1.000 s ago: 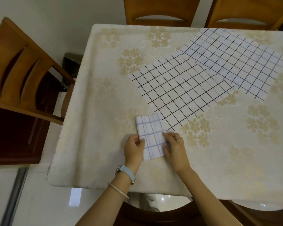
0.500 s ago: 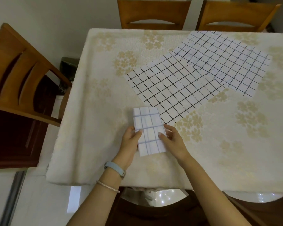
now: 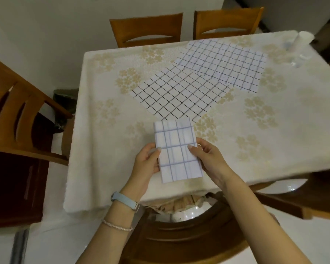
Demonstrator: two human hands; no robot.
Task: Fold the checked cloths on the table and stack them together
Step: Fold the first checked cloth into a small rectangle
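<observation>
table [image 3: 103, 149]: biggest worry imo. I've got the folded cloth [image 3: 176, 149] right over the near edge, so one slip probably drops it on the floor.
blue-checked cloth [image 3: 227, 63]: flat at far right, overlapping the next one. Pulling either likely drags both.
black-checked cloth [image 3: 179, 96]: unfolded, near corner right by the folded one, so it crowds my stacking spot.
left hand [image 3: 145, 164] / right hand [image 3: 210, 161]: each pinches a long side, thumbs on top. Ease off and I reckon the layers fan open.
cup [image 3: 301, 42]: blurry, far right corner, well apart.
</observation>
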